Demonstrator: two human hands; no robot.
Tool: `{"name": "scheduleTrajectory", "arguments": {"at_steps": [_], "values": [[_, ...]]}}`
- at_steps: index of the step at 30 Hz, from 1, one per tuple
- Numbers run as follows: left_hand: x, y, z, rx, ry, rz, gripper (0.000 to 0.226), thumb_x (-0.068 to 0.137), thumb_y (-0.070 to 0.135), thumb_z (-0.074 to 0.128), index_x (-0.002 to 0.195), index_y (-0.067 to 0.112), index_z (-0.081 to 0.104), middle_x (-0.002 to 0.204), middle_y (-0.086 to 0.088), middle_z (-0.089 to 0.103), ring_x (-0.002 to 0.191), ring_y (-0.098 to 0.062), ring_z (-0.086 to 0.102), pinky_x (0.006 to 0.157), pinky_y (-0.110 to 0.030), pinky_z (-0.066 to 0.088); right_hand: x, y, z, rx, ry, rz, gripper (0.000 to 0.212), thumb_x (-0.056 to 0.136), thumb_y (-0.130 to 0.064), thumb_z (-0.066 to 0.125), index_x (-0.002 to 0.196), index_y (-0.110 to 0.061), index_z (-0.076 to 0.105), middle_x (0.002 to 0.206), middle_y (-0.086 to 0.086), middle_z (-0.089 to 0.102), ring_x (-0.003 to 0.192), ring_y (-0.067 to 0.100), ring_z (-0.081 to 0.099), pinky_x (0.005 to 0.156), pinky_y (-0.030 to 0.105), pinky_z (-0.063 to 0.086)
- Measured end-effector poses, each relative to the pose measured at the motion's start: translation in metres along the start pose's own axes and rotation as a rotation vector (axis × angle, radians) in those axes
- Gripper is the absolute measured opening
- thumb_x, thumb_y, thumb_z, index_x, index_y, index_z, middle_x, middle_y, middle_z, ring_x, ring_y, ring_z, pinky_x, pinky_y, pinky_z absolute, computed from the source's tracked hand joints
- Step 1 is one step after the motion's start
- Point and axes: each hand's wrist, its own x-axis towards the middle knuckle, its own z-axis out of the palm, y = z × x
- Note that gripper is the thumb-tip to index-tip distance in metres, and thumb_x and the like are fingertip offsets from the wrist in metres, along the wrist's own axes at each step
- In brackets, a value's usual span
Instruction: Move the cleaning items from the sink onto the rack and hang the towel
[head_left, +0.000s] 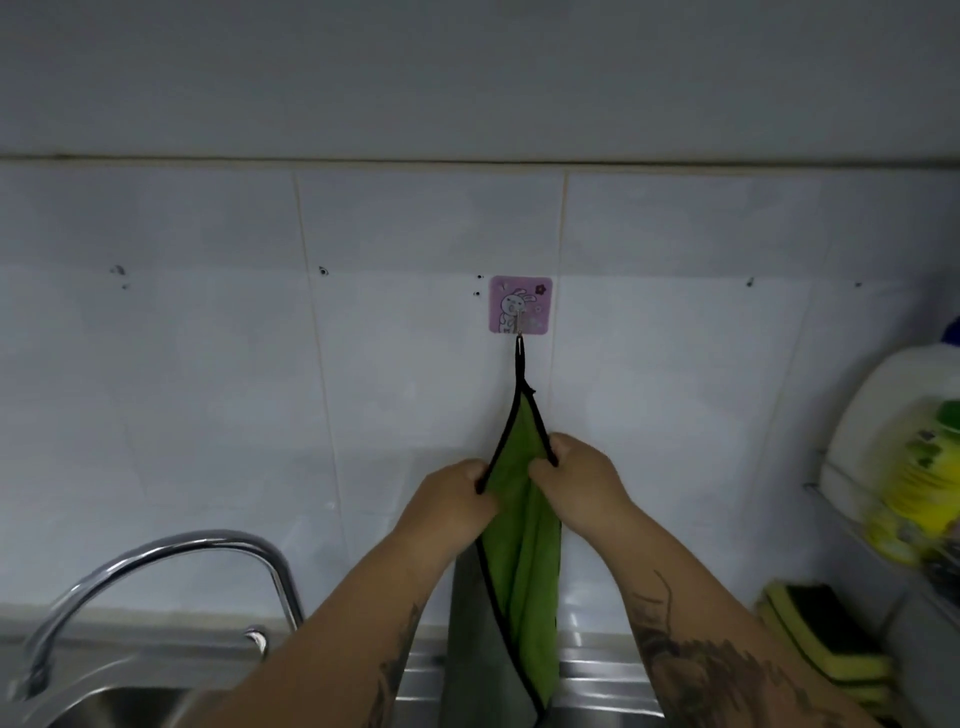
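Observation:
A green towel (524, 561) with black trim hangs by its black loop from a small metal hook on a pink rabbit sticker (520, 305) on the tiled wall. My left hand (453, 500) grips the towel's left black edge just below the loop. My right hand (576, 479) grips the right edge at about the same height. The cloth drops between my forearms down past the sink's back ledge. At the right, a white detergent bottle (893, 436) with a green and yellow label stands on a wire rack (831, 499), and yellow and black sponges (826, 639) lie below it.
A curved chrome faucet (171, 556) arches over the steel sink (104, 701) at the lower left. The wall tiles show several small screw holes. A steel ledge (597, 670) runs along the wall behind the sink.

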Motion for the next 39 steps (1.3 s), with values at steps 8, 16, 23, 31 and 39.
{"name": "scheduleTrajectory", "arguments": {"at_steps": [8, 16, 23, 31, 39], "values": [[-0.047, -0.079, -0.006, 0.263, -0.226, -0.237, 0.016, 0.085, 0.017, 0.051, 0.075, 0.014, 0.064, 0.084, -0.005, 0.066, 0.085, -0.020, 0.064, 0.061, -0.020, 0.041, -0.066, 0.057, -0.010, -0.237, 0.095, 0.135, 0.021, 0.091, -0.030, 0.054, 0.082, -0.012, 0.061, 0.075, -0.001, 0.061, 0.068, 0.010, 0.056, 0.056, 0.025, 0.042], [-0.089, -0.129, -0.023, 0.276, -0.221, -0.351, 0.037, 0.094, 0.034, 0.047, 0.117, 0.013, 0.067, 0.117, -0.009, 0.067, 0.104, -0.023, 0.064, 0.093, -0.032, 0.051, -0.116, 0.101, -0.022, -0.476, 0.066, 0.331, 0.030, 0.094, -0.032, 0.051, 0.087, -0.004, 0.060, 0.073, 0.002, 0.058, 0.071, 0.018, 0.057, 0.061, 0.029, 0.044], [-0.099, -0.154, -0.031, 0.402, -0.155, -0.451, 0.045, 0.097, 0.045, 0.041, 0.118, 0.015, 0.066, 0.121, -0.010, 0.067, 0.110, -0.023, 0.062, 0.085, -0.025, 0.046, -0.130, 0.119, -0.029, -0.450, 0.037, 0.568, 0.033, 0.094, -0.034, 0.051, 0.065, -0.019, 0.048, 0.085, 0.007, 0.063, 0.085, 0.028, 0.061, 0.065, 0.029, 0.040], [-0.112, -0.161, -0.013, -0.720, 0.031, -0.809, 0.022, 0.101, 0.024, 0.041, 0.108, 0.012, 0.059, 0.083, -0.006, 0.073, 0.075, -0.018, 0.068, 0.088, -0.041, 0.043, -0.131, 0.120, -0.013, 0.549, 0.197, 0.848, 0.015, 0.098, -0.016, 0.048, 0.109, -0.007, 0.053, 0.102, 0.012, 0.063, 0.090, 0.027, 0.059, 0.068, 0.034, 0.048], [-0.123, -0.146, 0.006, -0.987, 0.139, -0.618, 0.068, 0.092, 0.043, 0.057, 0.150, 0.029, 0.026, 0.148, -0.001, 0.046, 0.119, -0.022, 0.054, 0.088, -0.040, 0.042, -0.143, 0.105, -0.017, 0.486, 0.102, 0.731, 0.091, 0.083, -0.030, 0.069, 0.152, -0.020, 0.011, 0.123, 0.012, 0.056, 0.112, 0.035, 0.057, 0.098, 0.051, 0.046]]}}
